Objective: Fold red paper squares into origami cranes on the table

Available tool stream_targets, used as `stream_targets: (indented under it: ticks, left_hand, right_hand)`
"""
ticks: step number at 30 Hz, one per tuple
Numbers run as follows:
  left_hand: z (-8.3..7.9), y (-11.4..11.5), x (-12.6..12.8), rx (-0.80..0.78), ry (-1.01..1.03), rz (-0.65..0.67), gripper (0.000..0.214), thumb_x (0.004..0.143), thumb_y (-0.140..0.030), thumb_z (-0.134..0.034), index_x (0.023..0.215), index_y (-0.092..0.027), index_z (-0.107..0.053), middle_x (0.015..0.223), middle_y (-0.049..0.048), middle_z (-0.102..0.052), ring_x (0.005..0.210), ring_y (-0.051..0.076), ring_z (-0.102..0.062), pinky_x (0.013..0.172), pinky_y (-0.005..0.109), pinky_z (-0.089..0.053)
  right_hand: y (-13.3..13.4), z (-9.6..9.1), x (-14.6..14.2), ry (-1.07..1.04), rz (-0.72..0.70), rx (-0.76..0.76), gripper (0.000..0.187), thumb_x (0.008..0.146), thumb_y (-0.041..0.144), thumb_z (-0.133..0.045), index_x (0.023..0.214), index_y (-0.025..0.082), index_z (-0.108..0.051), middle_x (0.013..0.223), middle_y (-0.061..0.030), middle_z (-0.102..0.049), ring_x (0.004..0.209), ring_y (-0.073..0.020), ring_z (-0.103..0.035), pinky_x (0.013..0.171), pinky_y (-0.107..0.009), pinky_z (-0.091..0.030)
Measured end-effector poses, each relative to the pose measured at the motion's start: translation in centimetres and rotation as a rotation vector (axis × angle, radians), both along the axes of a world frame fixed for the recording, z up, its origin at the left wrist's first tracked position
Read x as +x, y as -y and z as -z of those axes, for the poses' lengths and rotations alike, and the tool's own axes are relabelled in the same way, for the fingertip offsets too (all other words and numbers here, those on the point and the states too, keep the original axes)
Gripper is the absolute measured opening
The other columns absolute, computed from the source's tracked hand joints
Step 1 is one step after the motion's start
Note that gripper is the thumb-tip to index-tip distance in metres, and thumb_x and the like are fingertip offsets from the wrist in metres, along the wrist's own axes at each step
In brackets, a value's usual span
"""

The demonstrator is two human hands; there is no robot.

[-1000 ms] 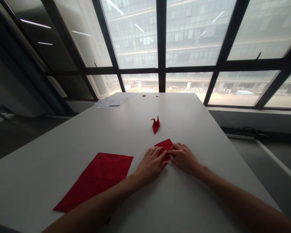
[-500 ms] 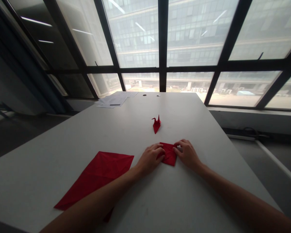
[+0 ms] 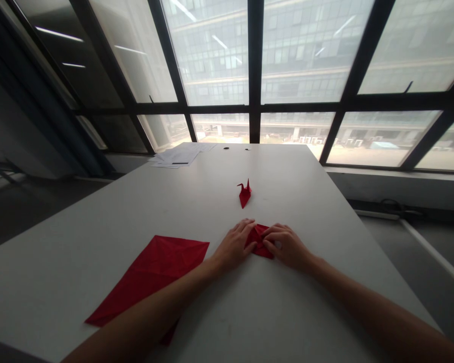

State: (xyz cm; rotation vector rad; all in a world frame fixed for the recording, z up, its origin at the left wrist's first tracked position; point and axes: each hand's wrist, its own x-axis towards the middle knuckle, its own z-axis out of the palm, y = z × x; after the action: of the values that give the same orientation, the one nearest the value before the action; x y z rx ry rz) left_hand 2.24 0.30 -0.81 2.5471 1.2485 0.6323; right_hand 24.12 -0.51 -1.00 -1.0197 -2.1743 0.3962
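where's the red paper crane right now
In the head view, the red paper crane sits on the white table, slightly right of the picture's middle, just beyond the small folded red paper.

Folded paper (image 3: 263, 251) and crane (image 3: 244, 197) are red, table (image 3: 287, 317) white.

Bare, smooth forearms (image 3: 153, 306) tapering to narrow wrists (image 3: 214, 265), bare left grip (image 3: 233, 246) and bare right grip (image 3: 287, 245), both slender-fingered
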Motion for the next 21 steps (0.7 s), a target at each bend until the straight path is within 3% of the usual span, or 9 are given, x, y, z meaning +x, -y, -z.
stream_targets:
  ticks: [3, 6, 12, 17, 21]
  left_hand:
    - [0.1, -0.1, -0.1, -0.034, -0.147, 0.071, 0.048, 0.103, -0.035, -0.038, 0.151, -0.028, -0.036, 0.160, 0.0030, -0.032, 0.150, 0.025, -0.022, 0.121, 0.045, -0.022]
    - [0.2, -0.1, -0.3, -0.042, -0.226, 0.073, 0.048, 0.106, -0.042, -0.028, 0.152, -0.031, -0.034, 0.161, 0.0001, -0.028, 0.151, 0.026, -0.017, 0.121, 0.048, -0.019]
    - [0.2, -0.2, -0.8, -0.015, -0.237, -0.040, 0.060, 0.102, -0.052, -0.035, 0.154, -0.024, -0.031, 0.162, 0.0062, -0.025, 0.151, 0.030, -0.015, 0.120, 0.051, -0.018]
    - [-0.1, -0.6, -1.3, -0.018, -0.247, -0.059, 0.071, 0.096, -0.060, -0.043, 0.154, -0.021, -0.031, 0.161, 0.0090, -0.026, 0.151, 0.031, -0.013, 0.121, 0.051, -0.018]
    - [-0.4, -0.8, -1.4, 0.024, -0.241, -0.003, 0.075, 0.097, -0.055, -0.046, 0.158, -0.022, -0.018, 0.163, 0.0097, -0.021, 0.152, 0.028, -0.009, 0.121, 0.051, -0.015]
  right_hand:
    - [-0.1, 0.0, 0.2, 0.007, -0.013, 0.008, 0.015, 0.089, 0.018, -0.062, 0.087, 0.026, -0.075, 0.096, -0.0011, -0.076, 0.093, -0.0197, -0.064, 0.094, -0.038, -0.042]
    - [-0.1, -0.1, 0.2, 0.016, -0.016, 0.018, 0.017, 0.091, 0.019, -0.060, 0.086, 0.025, -0.075, 0.094, -0.0019, -0.076, 0.091, -0.0195, -0.065, 0.094, -0.037, -0.042]
    - [0.7, -1.1, -0.2, 0.128, 0.000, 0.010, 0.020, 0.095, 0.026, -0.056, 0.106, 0.029, -0.074, 0.101, -0.0038, -0.074, 0.094, -0.0210, -0.062, 0.093, -0.038, -0.043]
    - [0.9, -1.2, -0.4, 0.202, -0.010, 0.050, 0.012, 0.091, 0.027, -0.066, 0.095, 0.030, -0.077, 0.098, -0.0020, -0.072, 0.095, -0.0197, -0.060, 0.097, -0.038, -0.039]
    - [0.9, -1.2, -0.5, 0.214, -0.011, 0.066, 0.012, 0.091, 0.028, -0.065, 0.092, 0.030, -0.077, 0.098, -0.0016, -0.073, 0.096, -0.0192, -0.062, 0.099, -0.038, -0.039]
